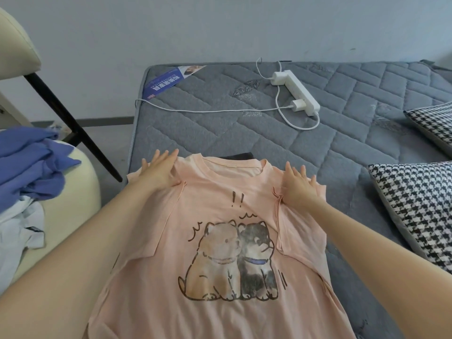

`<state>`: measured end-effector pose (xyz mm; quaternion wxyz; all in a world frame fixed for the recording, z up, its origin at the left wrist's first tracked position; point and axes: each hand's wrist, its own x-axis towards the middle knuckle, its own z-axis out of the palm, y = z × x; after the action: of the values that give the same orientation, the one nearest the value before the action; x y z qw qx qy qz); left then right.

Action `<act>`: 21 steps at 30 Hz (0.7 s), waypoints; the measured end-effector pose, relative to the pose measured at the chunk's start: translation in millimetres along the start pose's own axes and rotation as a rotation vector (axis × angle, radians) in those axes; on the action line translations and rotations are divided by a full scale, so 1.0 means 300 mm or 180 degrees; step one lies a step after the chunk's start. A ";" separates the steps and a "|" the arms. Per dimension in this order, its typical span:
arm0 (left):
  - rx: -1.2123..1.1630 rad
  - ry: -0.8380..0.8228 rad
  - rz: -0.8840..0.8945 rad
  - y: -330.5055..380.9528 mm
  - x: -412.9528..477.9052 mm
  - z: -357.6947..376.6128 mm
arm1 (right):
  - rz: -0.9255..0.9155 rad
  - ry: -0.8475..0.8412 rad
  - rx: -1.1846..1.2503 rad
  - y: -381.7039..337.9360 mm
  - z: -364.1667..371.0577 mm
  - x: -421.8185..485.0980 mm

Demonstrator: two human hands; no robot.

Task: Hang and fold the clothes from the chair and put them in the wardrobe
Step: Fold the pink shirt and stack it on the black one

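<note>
Pink tee flat on mattress, print up, sleeves folded in. My L hand + R hand both flat, fingers spread, pressing on shoulders, gripping nothing. Fabric looks thin, light, floppy; prob creases + slides easily. Best hold: pinch shoulder seams or hem corners w/ both hands, hold taut. Blue clothes on chair at my left.

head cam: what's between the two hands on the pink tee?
Head view: only the collar and upper chest of the pink T-shirt, between left hand and right hand, pressed flat on its shoulders. A dark fabric edge peeks beyond the collar.
</note>
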<state>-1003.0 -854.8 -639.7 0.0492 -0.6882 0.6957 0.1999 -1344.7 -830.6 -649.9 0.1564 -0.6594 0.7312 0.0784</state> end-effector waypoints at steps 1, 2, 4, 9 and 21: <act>-0.0032 -0.0106 -0.0080 -0.016 0.015 -0.004 | 0.0016 -0.0014 -0.0014 -0.003 -0.006 0.008; -0.0036 -0.0179 -0.0134 -0.030 0.024 -0.006 | 0.0040 -0.0014 -0.0029 -0.005 -0.010 0.017; 0.0102 -0.0193 -0.0112 -0.035 0.029 -0.009 | 0.0101 0.0050 -0.0087 -0.010 -0.012 0.031; 0.0477 0.0263 -0.0002 -0.015 0.007 -0.012 | 0.0193 0.0478 -0.0335 -0.019 0.018 0.034; 0.0469 0.0755 0.0113 -0.015 -0.054 -0.006 | -0.0325 0.0887 -0.0505 0.051 0.020 -0.111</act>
<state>-997.5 -840.1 -633.4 0.0135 -0.6892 0.7214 0.0663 -1356.5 -795.4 -645.9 0.0047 -0.7105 0.7028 0.0356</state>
